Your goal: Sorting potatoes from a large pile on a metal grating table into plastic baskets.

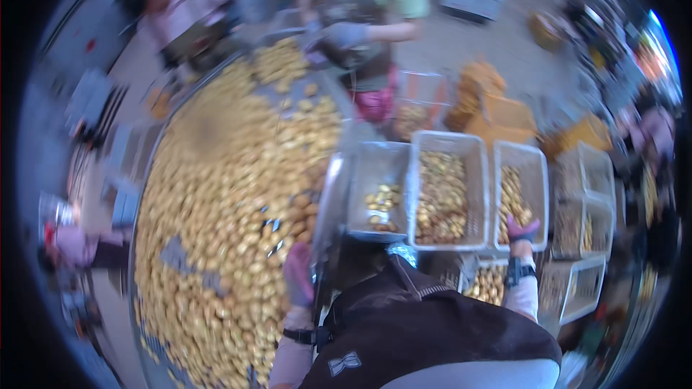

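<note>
My left hand (299, 275), in a pink and grey glove, is at the near right edge of a wide metal table (336, 173). It is over or against a heap of small, round, yellow-brown produce (232, 216); blur hides whether its fingers hold any. My right hand (522, 229), gloved alike, reaches over the near end of a pale plastic crate (543, 194), thumb apart from the fingers, with nothing visible in it. Similar produce (511, 192) lies in that crate below the hand.
A fuller crate (478, 194) and a sparsely filled grey bin (359, 183) stand left of it. Several stacked crates (586, 210) are on the right. Orange sacks (503, 113) lie behind. Across the table, a co-worker's gloved hand (346, 35) is by the heap. Other people stand around.
</note>
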Available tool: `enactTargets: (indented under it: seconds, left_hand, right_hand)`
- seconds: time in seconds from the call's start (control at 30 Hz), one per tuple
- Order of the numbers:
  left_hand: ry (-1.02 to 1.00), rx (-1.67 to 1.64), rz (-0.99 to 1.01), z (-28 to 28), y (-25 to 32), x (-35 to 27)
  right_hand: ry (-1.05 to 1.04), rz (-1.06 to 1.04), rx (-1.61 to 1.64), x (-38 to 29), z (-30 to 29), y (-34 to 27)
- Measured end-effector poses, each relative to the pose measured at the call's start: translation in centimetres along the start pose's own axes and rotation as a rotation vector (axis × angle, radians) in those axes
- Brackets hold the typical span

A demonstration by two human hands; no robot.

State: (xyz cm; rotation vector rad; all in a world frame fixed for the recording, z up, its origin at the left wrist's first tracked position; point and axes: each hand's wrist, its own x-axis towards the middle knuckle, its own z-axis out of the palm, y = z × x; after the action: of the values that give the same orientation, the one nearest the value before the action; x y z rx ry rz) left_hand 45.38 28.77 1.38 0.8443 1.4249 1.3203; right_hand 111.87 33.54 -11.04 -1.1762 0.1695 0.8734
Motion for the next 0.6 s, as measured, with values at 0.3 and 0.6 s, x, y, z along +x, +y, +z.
enactTargets:
  seconds: [0.3, 0.6]
  left_hand:
    - [0.347, 0.719, 0.356, -7.5, -0.6, -8.0]
    - [0.758, 1.152, 0.206, -19.6, -4.1, -20.7]
  right_hand:
    - [-0.798, -0.674, -1.046, -19.4, 19.8, 28.0]
    - [-2.355, -1.238, -0.703, -55.5, 24.9, 38.7]
